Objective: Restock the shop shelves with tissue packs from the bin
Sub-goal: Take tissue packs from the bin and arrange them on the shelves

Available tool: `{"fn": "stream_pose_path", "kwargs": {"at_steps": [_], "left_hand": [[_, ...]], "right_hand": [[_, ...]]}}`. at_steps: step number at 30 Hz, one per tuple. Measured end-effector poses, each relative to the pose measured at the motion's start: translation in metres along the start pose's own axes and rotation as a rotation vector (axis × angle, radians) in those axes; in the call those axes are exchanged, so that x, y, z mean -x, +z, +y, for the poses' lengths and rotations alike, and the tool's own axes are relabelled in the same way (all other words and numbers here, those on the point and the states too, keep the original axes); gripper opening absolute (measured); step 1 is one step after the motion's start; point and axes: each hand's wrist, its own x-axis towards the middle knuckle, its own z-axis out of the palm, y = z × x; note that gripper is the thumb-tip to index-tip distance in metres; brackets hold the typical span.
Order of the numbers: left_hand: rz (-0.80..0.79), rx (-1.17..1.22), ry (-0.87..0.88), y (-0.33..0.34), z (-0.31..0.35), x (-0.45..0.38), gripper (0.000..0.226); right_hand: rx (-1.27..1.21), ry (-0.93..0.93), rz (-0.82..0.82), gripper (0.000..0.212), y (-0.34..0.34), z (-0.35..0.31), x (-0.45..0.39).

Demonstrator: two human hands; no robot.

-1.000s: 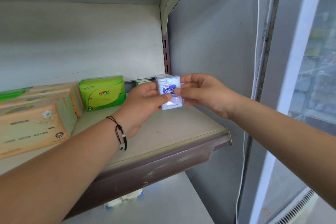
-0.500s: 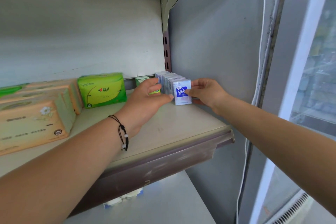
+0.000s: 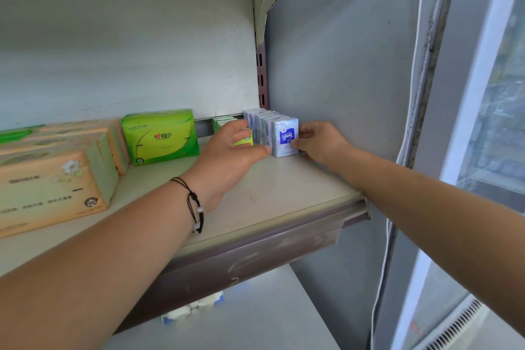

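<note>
A row of small blue-and-white tissue packs [image 3: 260, 122] stands upright at the back right corner of the shelf [image 3: 284, 196]. The front pack [image 3: 285, 138] faces me with its blue label. My left hand [image 3: 227, 156] lies along the row's left side, with its thumb at the front pack's lower left corner. My right hand [image 3: 321, 142] pinches the front pack's right edge, thumb on its face. The bin is not in view.
A bright green tissue pack [image 3: 160, 136] stands left of the row, with small green packs [image 3: 223, 122] behind my left hand. Orange tissue packs [image 3: 51, 187] fill the shelf's left. A grey side panel [image 3: 341, 65] walls the right. Another pack [image 3: 193, 310] lies on the lower shelf.
Both hands carried the blue pack from mid-air back to the shelf and stood it at the front of the row. The hands now sit on either side of it.
</note>
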Motion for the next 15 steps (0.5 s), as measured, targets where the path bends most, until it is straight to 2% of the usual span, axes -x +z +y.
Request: {"fn": "stream_pose_path", "kwargs": {"at_steps": [4, 15], "left_hand": [[-0.003, -0.005, -0.004, 0.000, -0.001, 0.000, 0.062], [-0.020, -0.033, -0.018, 0.000, -0.002, 0.000, 0.065]], "right_hand": [[0.027, 0.003, 0.020, 0.011, 0.002, 0.001, -0.001], [0.095, 0.019, -0.025, 0.023, -0.003, -0.001, 0.011]]}}
